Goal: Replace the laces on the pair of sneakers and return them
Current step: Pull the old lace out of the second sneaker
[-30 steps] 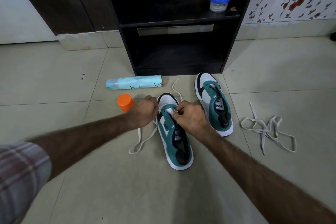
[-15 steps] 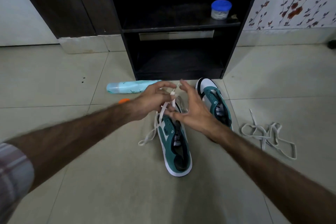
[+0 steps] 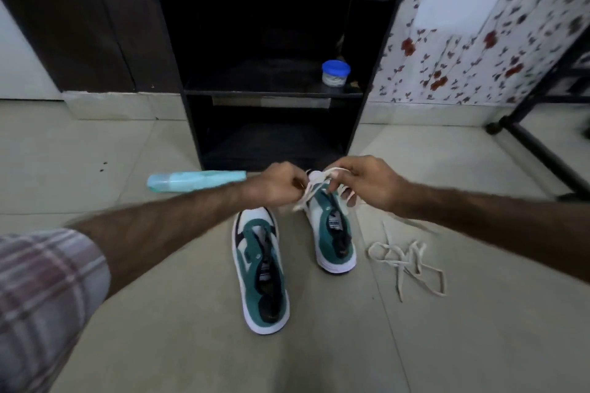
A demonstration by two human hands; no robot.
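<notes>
Sneakers observed on the tiled floor in front of a black shelf unit, which serves as the reference landmark. Near sneaker, teal and white, lies toe toward the shelf unit, a little way out from its open bottom bay. Far sneaker, same colours, lies beside it to the right and closer to the shelf unit; its toe is partly hidden by the hands.

Left hand is held above the toe of the far sneaker, just in front of the shelf unit's base; its grip is a pinch on a white lace. Right hand is level with it, close alongside; its grip is curled round loops of the same lace. Lace ends hang down between the two hands toward the far sneaker. Whether the lace passes through any eyelet cannot be told; motion blur in this area.

Loose lace, off-white, lies tangled on the floor to the right of the far sneaker, apart from it and farther out from the shelf unit.

Pale blue spray can lies on its side on the floor at the shelf unit's lower left corner. Small jar with blue lid stands on the shelf unit's middle shelf, toward its right side. Plaid sleeve visible on the left arm.
</notes>
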